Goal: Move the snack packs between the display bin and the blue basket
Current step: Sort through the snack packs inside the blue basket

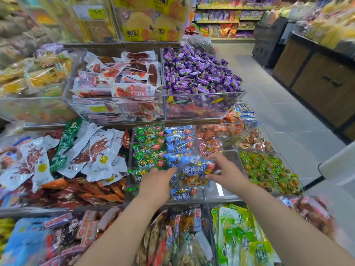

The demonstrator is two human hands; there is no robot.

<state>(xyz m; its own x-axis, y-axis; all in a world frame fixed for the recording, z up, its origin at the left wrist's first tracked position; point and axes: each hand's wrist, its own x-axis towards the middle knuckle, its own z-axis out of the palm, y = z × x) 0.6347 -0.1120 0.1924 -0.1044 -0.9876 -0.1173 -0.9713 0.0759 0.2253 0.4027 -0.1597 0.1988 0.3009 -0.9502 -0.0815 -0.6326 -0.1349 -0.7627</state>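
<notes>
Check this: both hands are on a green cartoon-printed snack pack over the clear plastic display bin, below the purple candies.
Not green: the head view shows the cartoon-printed snack pack is blue. The rest holds: the left hand and right hand are on it over the clear plastic display bin, below the purple wrapped candies.

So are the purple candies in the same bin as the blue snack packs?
No, the purple candies fill an upper clear bin, while the blue snack packs lie in a lower bin on the tier below.
</notes>
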